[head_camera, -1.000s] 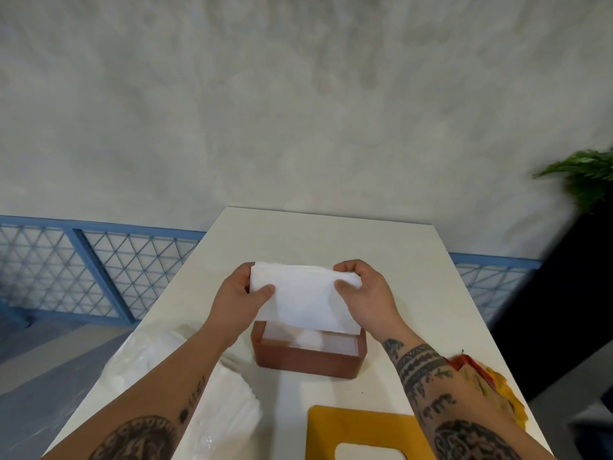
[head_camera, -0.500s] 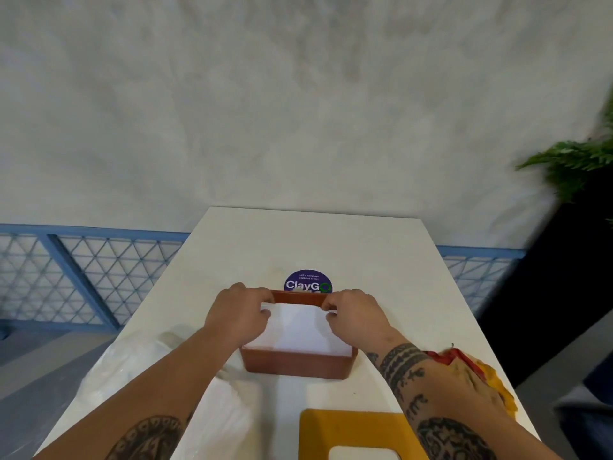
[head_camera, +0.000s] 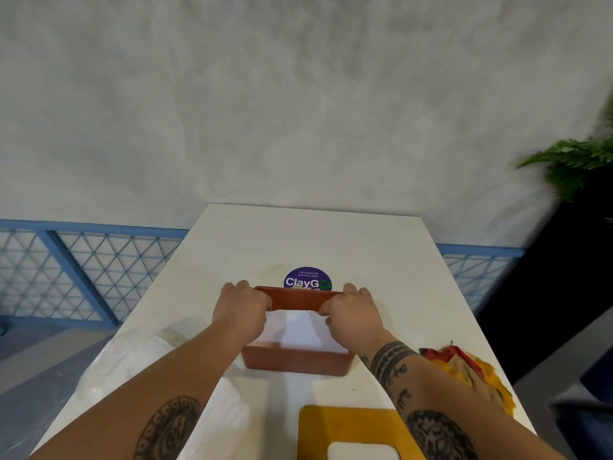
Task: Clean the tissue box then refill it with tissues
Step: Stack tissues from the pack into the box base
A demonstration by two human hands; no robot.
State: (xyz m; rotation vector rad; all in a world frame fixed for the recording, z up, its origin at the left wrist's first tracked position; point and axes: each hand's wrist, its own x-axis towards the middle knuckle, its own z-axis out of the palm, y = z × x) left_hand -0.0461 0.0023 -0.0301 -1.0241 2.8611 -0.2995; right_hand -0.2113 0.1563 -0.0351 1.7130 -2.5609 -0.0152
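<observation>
Gripping the red-brown plastic tissue box (head_camera: 295, 363) at its two far corners, your left hand (head_camera: 240, 310) and right hand (head_camera: 353, 315) both curl their fingers over the back rim. Your thumbs are inside, touching the stack of white tissues (head_camera: 298, 330) that lies in the box. The box sits in the middle of the white table (head_camera: 315, 240). Just behind it, a round purple sticker (head_camera: 307, 280) reads "ClayGo" and "Let's keep our pantries clean." A flat yellow lid (head_camera: 351, 423) with a slot lies near you, and a clear bag of tissues (head_camera: 132, 366) lies on your left.
</observation>
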